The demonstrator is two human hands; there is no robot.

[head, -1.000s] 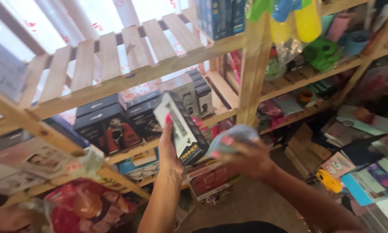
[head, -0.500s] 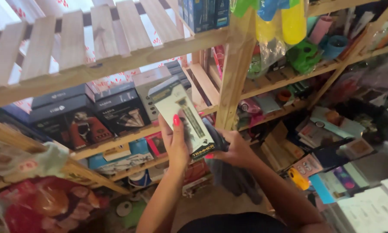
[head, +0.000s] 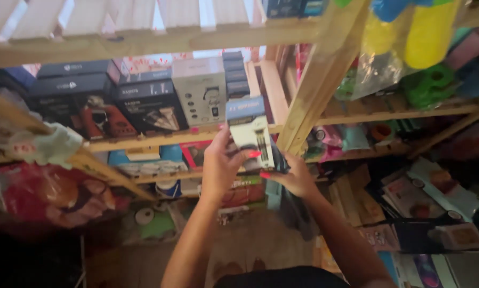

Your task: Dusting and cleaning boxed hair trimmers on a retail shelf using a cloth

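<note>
Both hands now clamp the boxed item (head: 250,133) at frame centre, left hand (head: 220,168) and right hand (head: 295,178), raised closer to the wooden shelf (head: 159,140) than a second ago.

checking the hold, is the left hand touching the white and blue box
Touching: the head view shows the left hand wrapped around the white and blue box, thumb across its front.

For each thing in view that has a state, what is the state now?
Left hand: closed on the box's left side.
Right hand: holds the box's lower right edge.
Box: held upright in front of the shelf, shut.
Grey box: standing on the shelf, shut.
Black boxes: stacked, shut.
</note>
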